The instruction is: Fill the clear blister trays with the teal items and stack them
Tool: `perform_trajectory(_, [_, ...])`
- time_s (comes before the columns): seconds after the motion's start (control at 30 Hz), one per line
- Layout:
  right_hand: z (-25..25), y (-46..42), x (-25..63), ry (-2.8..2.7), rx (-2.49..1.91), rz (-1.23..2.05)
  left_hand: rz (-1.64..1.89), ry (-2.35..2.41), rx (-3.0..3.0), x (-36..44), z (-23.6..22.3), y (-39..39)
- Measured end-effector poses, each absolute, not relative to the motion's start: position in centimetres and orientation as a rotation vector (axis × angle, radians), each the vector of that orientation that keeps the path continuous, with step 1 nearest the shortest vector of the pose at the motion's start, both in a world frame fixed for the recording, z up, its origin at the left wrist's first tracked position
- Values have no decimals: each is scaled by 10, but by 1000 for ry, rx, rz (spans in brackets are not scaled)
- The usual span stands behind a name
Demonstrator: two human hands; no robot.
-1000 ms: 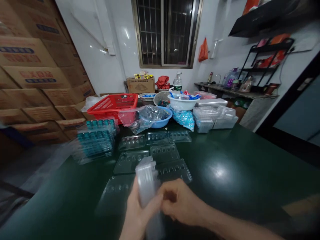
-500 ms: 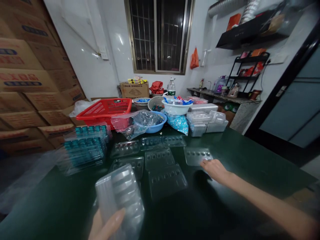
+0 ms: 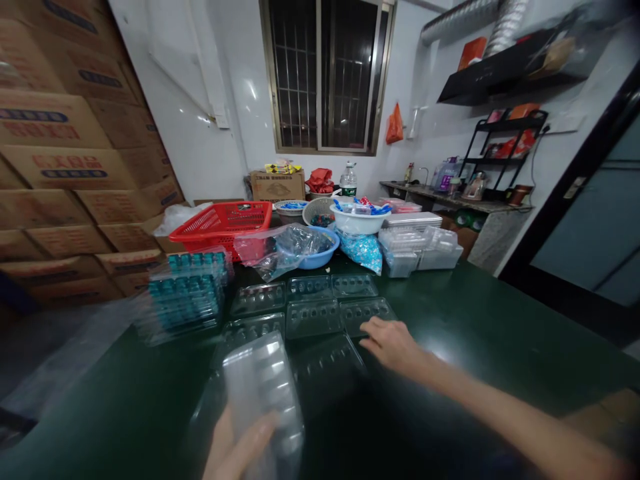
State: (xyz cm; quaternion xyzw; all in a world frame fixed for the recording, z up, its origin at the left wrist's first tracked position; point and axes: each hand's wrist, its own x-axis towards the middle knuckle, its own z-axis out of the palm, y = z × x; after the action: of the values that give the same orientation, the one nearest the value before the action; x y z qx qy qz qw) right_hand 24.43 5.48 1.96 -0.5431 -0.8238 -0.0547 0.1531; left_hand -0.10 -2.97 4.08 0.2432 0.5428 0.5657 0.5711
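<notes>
My left hand grips a stack of clear plastic blister trays, held tilted above the near part of the table. My right hand is at the front edge of a clear tray lying flat at the right end of the second row. Its fingers are bent but apart, with nothing visible between them; contact with the tray is hard to tell. Other trays lie around it: a middle tray, a front tray, a left tray partly behind the stack, and several in the back row.
Trays filled with teal pieces are stacked on the left of the green table. Behind stand a red basket, a blue basin, a white basin, a bag of blue pieces and more stacked clear trays.
The tray under my right hand has slid left, up beside the middle tray. My right hand has moved left with it, and its fingers have parted. The left hand still grips the stack.
</notes>
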Motion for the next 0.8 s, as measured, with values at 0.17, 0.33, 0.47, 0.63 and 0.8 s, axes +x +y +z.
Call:
perform_trajectory(0.17, [33,0,183,-1925,-997,1533,1268,1103,734,30,41,-27])
perform_trajectory(0.33, [30,-8,170,-1530,-893,1940,1174,871,793,38,33,-32])
perform_trajectory(0.47, [26,-7,173,-1430,-752,2081,1089,863,764,35,37,-39])
perform_trajectory(0.63, [28,-11,172,-1424,-709,2109,1060,822,783,36,37,-42])
perform_trajectory(0.8, [27,-11,176,-1418,-764,2040,1051,890,773,34,25,-37])
